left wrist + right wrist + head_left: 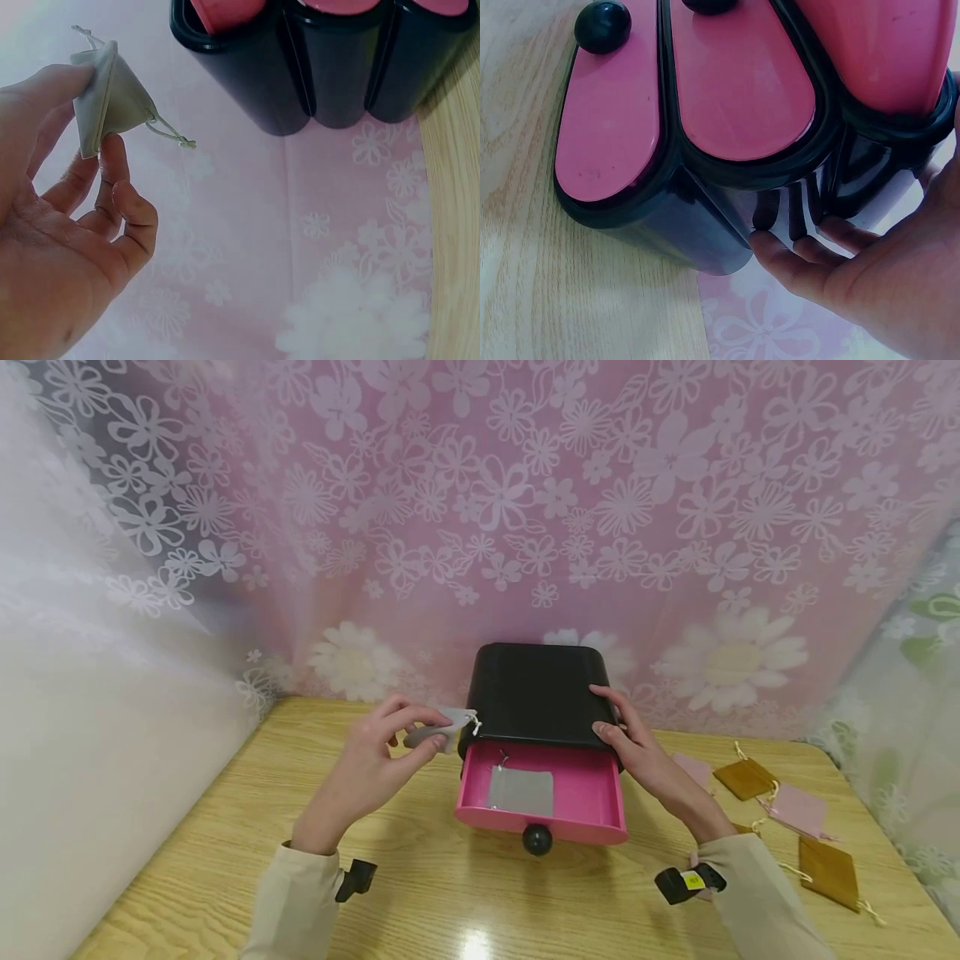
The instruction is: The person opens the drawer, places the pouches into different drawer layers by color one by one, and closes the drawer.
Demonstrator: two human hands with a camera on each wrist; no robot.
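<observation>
My left hand (382,752) pinches a small grey drawstring pouch (454,727) between thumb and fingers, beside the left edge of a black drawer cabinet (536,693). The pouch's pale cord hangs toward the cabinet; in the left wrist view the grey pouch (112,97) is folded. The cabinet's pink top drawer (588,785) is pulled out, and another grey pouch (525,789) lies flat inside, toward the left. On the cabinet's right side rests my right hand (641,752), thumb and index fingertip over the top edge, other fingers (784,262) against the side wall.
To the right on the wooden table (420,893) lie several brown and pink drawstring pouches, among them a brown pouch (828,872) and a pink pouch (798,810). A flowered curtain (450,527) hangs behind the cabinet. Two lower drawers, including this pink one (742,82), are closed.
</observation>
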